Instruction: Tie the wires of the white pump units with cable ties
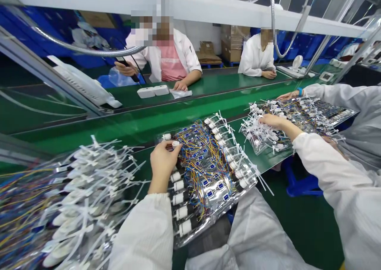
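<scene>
Pinching a white cap (176, 144) in the left hand (162, 165) at ten o'clock on wired parts (205, 159), mid-surface (262, 163); dipping the right hand (273, 121), with grip unclear, among tie-tailed pieces (256, 131) at two o'clock. Apparently part-done: rowed centrally, left heaped beyond.

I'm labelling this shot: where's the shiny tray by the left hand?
In the head view, the shiny tray is just below centre, right of the blurred white-tied parts, with the left hand at its left edge.
</scene>
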`<state>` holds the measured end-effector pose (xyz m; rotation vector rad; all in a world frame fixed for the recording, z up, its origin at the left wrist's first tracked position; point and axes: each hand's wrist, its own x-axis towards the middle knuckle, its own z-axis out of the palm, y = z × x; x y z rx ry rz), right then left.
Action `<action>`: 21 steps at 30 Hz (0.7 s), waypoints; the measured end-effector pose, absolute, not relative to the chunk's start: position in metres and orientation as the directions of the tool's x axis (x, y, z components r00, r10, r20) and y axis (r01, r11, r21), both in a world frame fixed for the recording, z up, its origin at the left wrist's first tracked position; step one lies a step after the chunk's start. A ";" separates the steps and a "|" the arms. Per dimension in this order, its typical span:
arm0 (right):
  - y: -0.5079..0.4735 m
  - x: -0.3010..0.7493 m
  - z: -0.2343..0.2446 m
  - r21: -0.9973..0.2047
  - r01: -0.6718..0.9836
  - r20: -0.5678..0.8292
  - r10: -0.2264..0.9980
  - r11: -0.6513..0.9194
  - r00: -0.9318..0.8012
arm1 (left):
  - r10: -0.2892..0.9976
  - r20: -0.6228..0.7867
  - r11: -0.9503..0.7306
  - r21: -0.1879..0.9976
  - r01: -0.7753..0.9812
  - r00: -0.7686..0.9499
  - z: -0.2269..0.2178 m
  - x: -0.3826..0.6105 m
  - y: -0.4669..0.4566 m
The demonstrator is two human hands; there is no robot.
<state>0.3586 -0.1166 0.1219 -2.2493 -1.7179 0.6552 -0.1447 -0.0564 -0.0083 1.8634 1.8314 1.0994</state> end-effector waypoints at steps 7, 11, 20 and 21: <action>-0.114 0.339 0.093 -0.485 0.834 -0.293 0.948 -0.262 0.127 | 0.952 0.289 -0.131 0.682 0.720 -0.100 -0.013 -0.147 -0.054; -0.115 0.321 0.094 -0.541 0.808 -0.335 0.941 -0.235 0.050 | 0.955 0.276 -0.120 0.685 0.719 -0.104 -0.012 -0.147 -0.054; -0.116 0.327 0.140 -0.750 0.619 -0.295 0.955 -0.231 -0.001 | 0.958 0.270 -0.120 0.685 0.718 -0.098 -0.008 -0.149 -0.057; -0.116 0.335 0.148 -0.759 0.608 -0.279 0.960 -0.232 0.018 | 0.959 0.266 -0.116 0.689 0.716 -0.100 -0.008 -0.148 -0.057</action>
